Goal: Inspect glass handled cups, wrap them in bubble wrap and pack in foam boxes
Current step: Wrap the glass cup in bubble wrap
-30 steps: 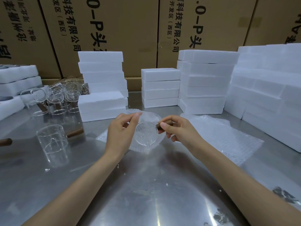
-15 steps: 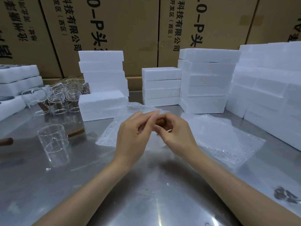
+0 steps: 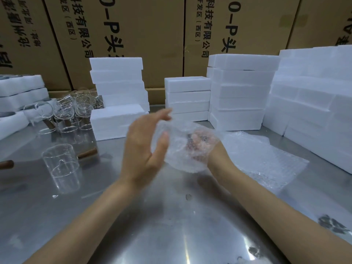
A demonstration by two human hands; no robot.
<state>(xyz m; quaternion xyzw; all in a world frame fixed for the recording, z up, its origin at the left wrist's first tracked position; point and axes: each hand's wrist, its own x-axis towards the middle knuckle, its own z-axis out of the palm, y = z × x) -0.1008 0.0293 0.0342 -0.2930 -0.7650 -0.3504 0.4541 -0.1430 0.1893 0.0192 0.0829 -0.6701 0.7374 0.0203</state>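
The left hand (image 3: 144, 147) is released, palm flat against the bubble wrap (image 3: 179, 147) bundle held above the surface (image 3: 171, 216). The right hand (image 3: 200, 143) sits under the wrap, its grip clenched on the bundle — the cup inside is hidden. Another glass cup (image 3: 62, 168) stands upright, well to the left.

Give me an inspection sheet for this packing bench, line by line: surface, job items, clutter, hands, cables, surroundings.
Surface: steel table, shiny, with smudges and a few small specks.
Job's things: bubble-wrap bundle held above the table, something dark inside; bare glass cup upright at left; more cups behind it; spare bubble wrap lying flat at right; foam boxes stacked along the back and right.
Clutter: dark print near the right forearm.
Hands: left hand open, flat against the bundle; right hand under the wrap, grip unclear.
Cables: nothing seen.
Surroundings: printed cartons form the back wall.
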